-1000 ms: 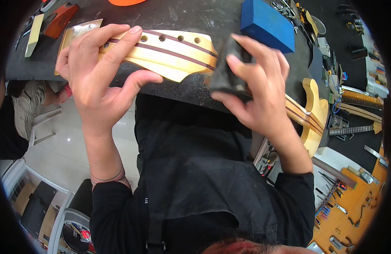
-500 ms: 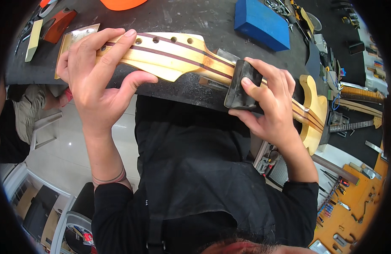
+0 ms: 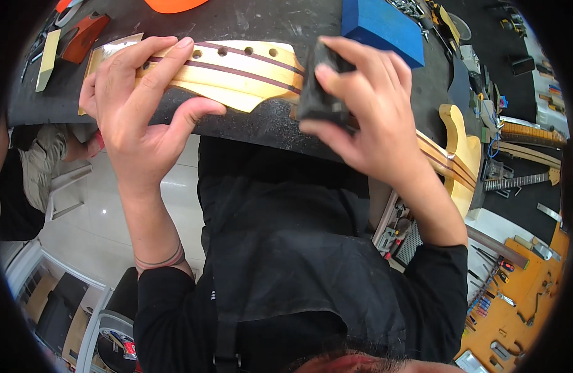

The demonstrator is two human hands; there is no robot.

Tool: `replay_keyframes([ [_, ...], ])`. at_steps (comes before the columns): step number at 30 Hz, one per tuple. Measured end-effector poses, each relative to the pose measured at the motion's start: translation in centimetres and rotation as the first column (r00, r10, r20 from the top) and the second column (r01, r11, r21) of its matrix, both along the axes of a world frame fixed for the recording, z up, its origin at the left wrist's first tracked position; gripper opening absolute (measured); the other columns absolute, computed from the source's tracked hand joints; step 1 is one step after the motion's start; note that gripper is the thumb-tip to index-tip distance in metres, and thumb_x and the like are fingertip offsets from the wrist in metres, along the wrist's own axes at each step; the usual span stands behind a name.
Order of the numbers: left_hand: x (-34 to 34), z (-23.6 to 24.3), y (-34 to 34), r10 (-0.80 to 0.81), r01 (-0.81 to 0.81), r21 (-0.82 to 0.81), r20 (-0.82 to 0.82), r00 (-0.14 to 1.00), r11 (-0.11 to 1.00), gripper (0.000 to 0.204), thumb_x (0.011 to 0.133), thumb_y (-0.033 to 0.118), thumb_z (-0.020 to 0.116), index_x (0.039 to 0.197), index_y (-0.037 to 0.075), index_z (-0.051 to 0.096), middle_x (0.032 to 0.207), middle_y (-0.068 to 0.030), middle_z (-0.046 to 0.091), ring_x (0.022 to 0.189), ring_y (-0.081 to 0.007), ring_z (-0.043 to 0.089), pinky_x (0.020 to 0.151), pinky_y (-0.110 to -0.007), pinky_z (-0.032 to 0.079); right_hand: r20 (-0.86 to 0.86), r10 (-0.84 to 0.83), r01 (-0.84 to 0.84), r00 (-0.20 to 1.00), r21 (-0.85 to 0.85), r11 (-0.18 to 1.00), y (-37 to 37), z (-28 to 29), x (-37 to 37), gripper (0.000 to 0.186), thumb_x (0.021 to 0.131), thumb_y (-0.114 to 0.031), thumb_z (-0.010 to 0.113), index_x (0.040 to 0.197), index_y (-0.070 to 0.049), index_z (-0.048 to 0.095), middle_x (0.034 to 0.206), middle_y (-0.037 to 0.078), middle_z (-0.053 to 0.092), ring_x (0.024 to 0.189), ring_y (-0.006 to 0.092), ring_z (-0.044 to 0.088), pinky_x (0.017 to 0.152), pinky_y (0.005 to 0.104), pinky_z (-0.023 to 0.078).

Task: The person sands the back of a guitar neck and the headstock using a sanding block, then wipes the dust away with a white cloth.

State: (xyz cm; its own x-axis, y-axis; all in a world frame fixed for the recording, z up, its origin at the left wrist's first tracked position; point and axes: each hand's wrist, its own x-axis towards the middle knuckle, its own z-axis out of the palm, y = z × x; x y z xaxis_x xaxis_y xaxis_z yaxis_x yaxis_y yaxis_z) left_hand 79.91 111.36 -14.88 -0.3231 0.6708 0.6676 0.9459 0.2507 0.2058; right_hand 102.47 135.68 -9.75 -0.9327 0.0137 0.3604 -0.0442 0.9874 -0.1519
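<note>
My left hand [image 3: 140, 127] grips the pale wooden headstock [image 3: 249, 81] at its left part, fingers over the top and thumb at the lower edge. The headstock has dark stripes and a row of round holes. My right hand [image 3: 376, 115] holds a dark rectangular block [image 3: 312, 93], slightly blurred, over the neck just right of the headstock, hiding that part of it. Beyond that hand, the striped neck [image 3: 438, 155] runs to the pale wooden guitar body [image 3: 460, 198].
The dark bench [image 3: 268, 22] carries a blue block [image 3: 382, 31], a reddish wooden tool [image 3: 81, 37] and an orange object [image 3: 174, 4]. Guitar necks [image 3: 516, 184] and tools lie at right. Another person's leg [image 3: 41, 168] shows at left.
My right hand and the dark block moved rightward along the neck half a second ago, and are now back left and higher, beside the headstock. My left hand shifted slightly.
</note>
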Motion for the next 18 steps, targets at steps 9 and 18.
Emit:
replay_keyframes([
  [9,0.3,0.0,-0.1,0.006,-0.006,-0.007,0.008,1.0,1.0,0.071,0.078,0.055,0.094,0.135,0.014,0.086,0.135,-0.0021,0.082,0.125,-0.0222,0.071,0.116,-0.041,0.038,0.002,0.007,-0.007,1.0,0.018,1.0,-0.4,-0.2,1.8,0.073,0.073,-0.034,0.103,0.133,-0.011,0.068,0.153,0.021,0.069,0.126,0.0397,0.07,0.114,0.0521,0.041],
  [18,0.2,-0.1,0.0,-0.009,0.009,0.001,-0.003,1.0,1.0,0.071,0.078,0.055,0.093,0.135,0.013,0.086,0.135,-0.003,0.082,0.123,-0.023,0.072,0.114,-0.041,0.039,0.033,-0.013,0.012,0.999,0.011,1.0,-1.3,0.3,1.9,0.065,0.074,-0.031,0.101,0.128,-0.012,0.069,0.15,0.018,0.067,0.131,0.0386,0.067,0.112,0.0529,0.041],
])
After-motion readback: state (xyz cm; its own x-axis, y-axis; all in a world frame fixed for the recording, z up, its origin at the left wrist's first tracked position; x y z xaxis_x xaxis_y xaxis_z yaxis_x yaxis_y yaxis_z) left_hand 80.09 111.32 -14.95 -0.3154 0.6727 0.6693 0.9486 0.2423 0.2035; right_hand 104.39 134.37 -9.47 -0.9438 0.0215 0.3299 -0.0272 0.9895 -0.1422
